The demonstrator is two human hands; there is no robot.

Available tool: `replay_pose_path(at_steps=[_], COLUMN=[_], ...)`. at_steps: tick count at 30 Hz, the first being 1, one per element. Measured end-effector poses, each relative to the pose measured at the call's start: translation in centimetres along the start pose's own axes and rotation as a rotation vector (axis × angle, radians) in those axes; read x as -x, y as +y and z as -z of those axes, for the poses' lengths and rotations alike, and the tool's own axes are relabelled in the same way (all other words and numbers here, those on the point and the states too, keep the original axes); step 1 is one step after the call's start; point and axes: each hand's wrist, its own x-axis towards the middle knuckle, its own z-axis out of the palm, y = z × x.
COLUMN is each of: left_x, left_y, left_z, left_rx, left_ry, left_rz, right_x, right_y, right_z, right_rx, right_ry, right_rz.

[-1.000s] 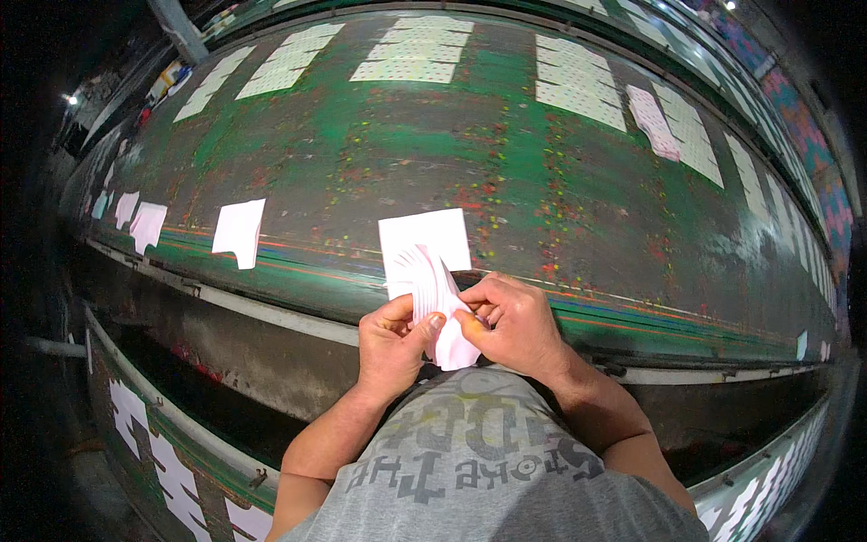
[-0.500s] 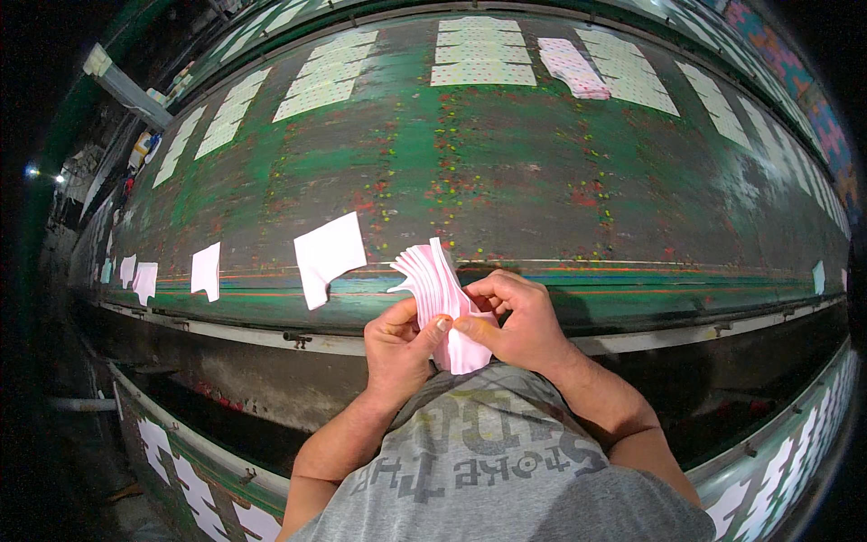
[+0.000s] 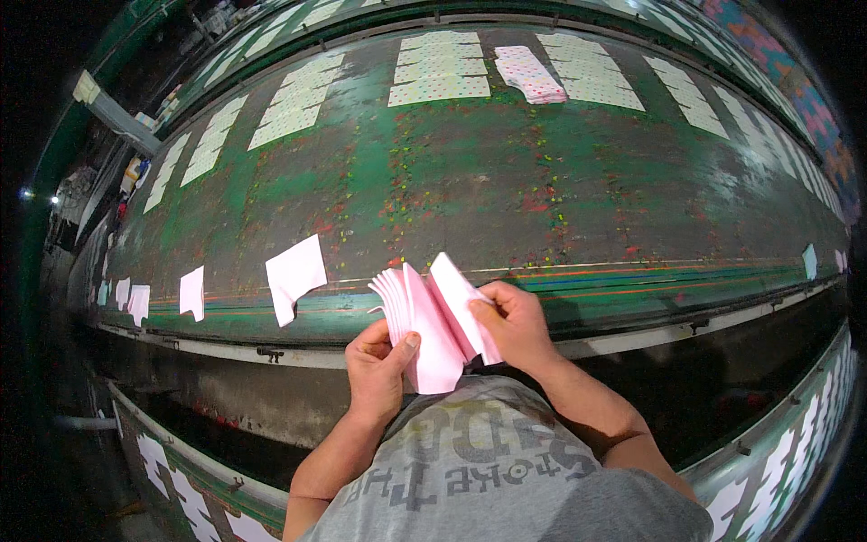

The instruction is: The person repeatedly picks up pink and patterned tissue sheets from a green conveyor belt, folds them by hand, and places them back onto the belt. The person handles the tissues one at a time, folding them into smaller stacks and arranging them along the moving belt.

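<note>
Close to my body, over the near edge of the long table, I hold a stack of pale pink cut fabric pieces (image 3: 429, 348). My left hand (image 3: 375, 370) is closed on the stack, thumb pressed on its front and fingers behind. At the stack's upper left the layers fan out. My right hand (image 3: 515, 330) pinches a pink fabric piece (image 3: 461, 294) at its right side, thumb in front. This piece stands away from the stack at the top, with a gap between. Whether it is a single layer cannot be told.
A single pink cut piece (image 3: 296, 275) lies left of my hands at the table's near edge, smaller ones farther left. Rows of pale dotted panels (image 3: 440, 68) line the far side of the green, paint-flecked table (image 3: 470, 190). A dotted pink piece (image 3: 531, 74) lies between them.
My hands have moved apart. My right hand has drawn a pink piece away from the stack to the right, while my left keeps the stack. The whole view has shifted slightly.
</note>
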Motion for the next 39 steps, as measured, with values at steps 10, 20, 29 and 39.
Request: replay_pose_path(at_steps=[10,20,29,39], left_x=[-3.0,-4.7,-5.4,-3.8], left_y=[0.0,0.5,-0.5,-2.8], left_z=[3.4,3.5,1.7,-7.6], left_rx=[0.181,0.022,0.138,0.092], left_ry=[-0.038,-0.12,-0.213,-0.259], left_rz=[0.039,-0.037,0.005,0.018], right_x=[-3.4,-3.2,-1.5,0.8], right_y=[-4.8,-5.9,-5.2,-2.5], right_z=[6.6,-3.3,-3.1,7.2], right_rx=[0.572,0.366,0.215,0.064], right_ry=[0.44,-0.121,-0.045,-0.029], right_rz=[0.545,0.282,0.182,0.122])
